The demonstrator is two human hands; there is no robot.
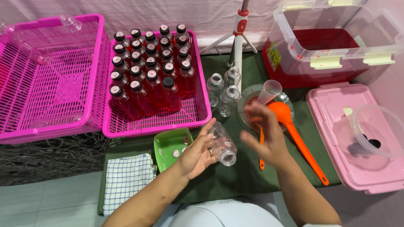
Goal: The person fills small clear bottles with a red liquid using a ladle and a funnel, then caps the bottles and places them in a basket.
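While left hand (198, 153) tilts an empty bottle (222, 146) over the tabletop, fingers wrapped round it | right hand (265, 136) loose, fingers spread, holding nothing, near funnel (269, 91) and ladle (290, 130) | step: filling, judged | next: seat funnel squarely in bottle mouth

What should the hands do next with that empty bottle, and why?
Probably stand the bottle upright and set the funnel in its mouth. The left hand holds it empty and uncapped, tilted on its side. The right hand hovers by the funnel and orange ladle, and the pink basket holds filled, capped bottles.
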